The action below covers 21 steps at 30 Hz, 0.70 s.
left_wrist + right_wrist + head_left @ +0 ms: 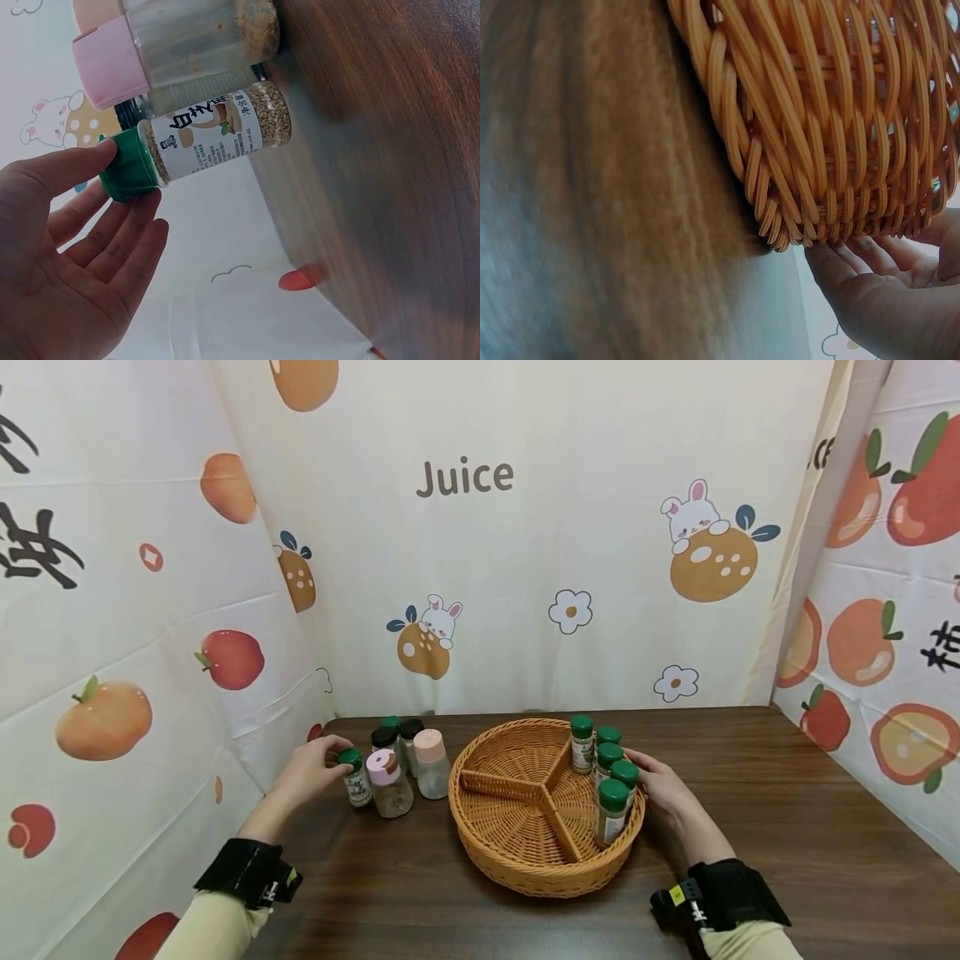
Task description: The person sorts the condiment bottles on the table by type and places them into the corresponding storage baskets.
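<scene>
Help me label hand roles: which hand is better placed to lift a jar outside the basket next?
Likely the left hand: it pinches the green lid of one jar; the right hand is away, touching the basket.

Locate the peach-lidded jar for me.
In the head view, the peach-lidded jar stands on the left part of the table, between the lilac-lidded jar and the wicker basket.

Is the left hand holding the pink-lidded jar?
No, the left hand pinches a green-capped jar by its lid, beside the pink-lidded jar.
</scene>
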Available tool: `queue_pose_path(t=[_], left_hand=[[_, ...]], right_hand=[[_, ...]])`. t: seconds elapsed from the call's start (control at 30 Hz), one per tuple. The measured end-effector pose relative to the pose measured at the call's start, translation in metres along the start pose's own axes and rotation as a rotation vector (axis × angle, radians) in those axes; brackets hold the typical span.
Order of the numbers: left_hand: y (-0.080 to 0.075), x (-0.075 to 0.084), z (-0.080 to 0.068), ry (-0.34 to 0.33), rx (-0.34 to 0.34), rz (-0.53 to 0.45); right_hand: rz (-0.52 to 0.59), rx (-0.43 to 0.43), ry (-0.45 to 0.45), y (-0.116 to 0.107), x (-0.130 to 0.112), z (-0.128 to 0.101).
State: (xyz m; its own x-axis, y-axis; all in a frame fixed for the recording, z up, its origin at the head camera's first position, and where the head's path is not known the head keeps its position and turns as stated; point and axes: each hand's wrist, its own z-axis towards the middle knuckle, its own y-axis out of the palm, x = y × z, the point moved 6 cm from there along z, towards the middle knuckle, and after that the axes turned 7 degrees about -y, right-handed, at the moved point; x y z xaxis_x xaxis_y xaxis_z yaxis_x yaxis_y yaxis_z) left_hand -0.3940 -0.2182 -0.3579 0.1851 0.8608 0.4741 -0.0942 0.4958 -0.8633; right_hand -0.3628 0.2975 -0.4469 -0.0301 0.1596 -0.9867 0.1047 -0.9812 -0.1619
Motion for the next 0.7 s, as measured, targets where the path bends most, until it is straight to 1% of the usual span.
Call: queue_pose_path(t=[0.17, 0.33, 0.5, 0.7], left_hand=[[-0.003, 0.0, -0.002, 0.013, 0.011, -0.006], [-0.007, 0.002, -0.006, 0.029, 0.02, -0.011], [-0.01, 0.001, -0.01, 0.025, 0.017, -0.01], [-0.012, 0.003, -0.014, 0.036, 0.011, 0.01]], right_hand=[[-0.003, 0.003, -0.005, 0.0, 0.0, 0.0], [0.004, 0.004, -0.007, 0.0, 0.0, 0.0], [0.014, 0.002, -0.004, 0.0, 0.0, 0.0], [0.016, 0.0, -0.005, 0.0, 0.0, -0.001]])
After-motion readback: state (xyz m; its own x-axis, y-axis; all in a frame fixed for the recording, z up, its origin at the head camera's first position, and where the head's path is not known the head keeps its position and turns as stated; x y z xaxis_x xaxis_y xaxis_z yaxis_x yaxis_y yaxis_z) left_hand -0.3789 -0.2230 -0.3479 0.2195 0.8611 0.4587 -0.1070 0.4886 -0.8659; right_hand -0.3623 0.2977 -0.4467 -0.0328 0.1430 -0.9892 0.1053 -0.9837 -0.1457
